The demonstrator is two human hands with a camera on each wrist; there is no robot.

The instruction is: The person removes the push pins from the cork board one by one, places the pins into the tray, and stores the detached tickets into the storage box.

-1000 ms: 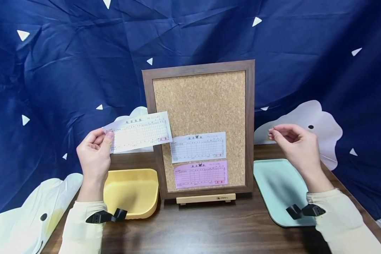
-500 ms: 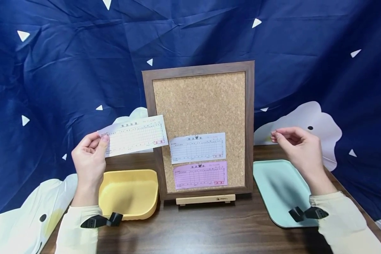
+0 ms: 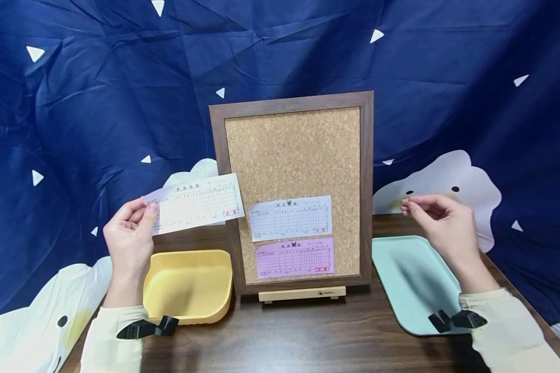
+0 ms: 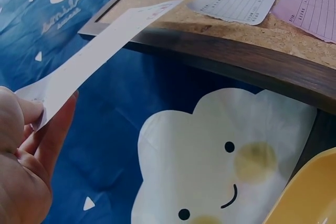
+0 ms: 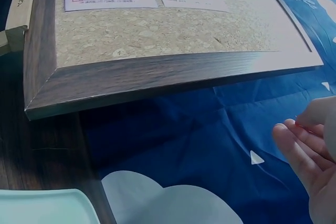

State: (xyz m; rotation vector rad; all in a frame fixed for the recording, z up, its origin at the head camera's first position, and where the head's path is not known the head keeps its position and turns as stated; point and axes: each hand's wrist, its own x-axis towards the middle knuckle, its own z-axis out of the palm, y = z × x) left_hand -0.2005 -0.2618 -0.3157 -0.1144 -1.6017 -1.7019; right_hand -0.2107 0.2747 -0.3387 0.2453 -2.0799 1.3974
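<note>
My left hand (image 3: 129, 241) pinches a white receipt slip (image 3: 195, 202) by its left end, thumb in front. The slip tilts upward to the right, its far end before the frame of the corkboard (image 3: 293, 155). A pale blue receipt slip (image 3: 291, 219) and a pink receipt slip (image 3: 295, 259) are fixed to the cork by silver pushpins (image 3: 289, 202). Right of the board, my right hand (image 3: 448, 228) hovers with thumb and fingertips pinched together. In the right wrist view a tiny reddish thing (image 5: 297, 124) shows at those fingertips, too small and hidden to identify.
A yellow bin (image 3: 186, 285) stands left of the board, below the left hand. The mint-green tray (image 3: 401, 280) lies under the right forearm. A small wooden stand (image 3: 302, 293) supports the board on the brown table (image 3: 289, 336); blue printed cloth (image 3: 289, 46) hangs behind.
My left hand has drifted left and a little down with the white slip, away from the cork. The right hand has shifted slightly right and down, still pinched.
</note>
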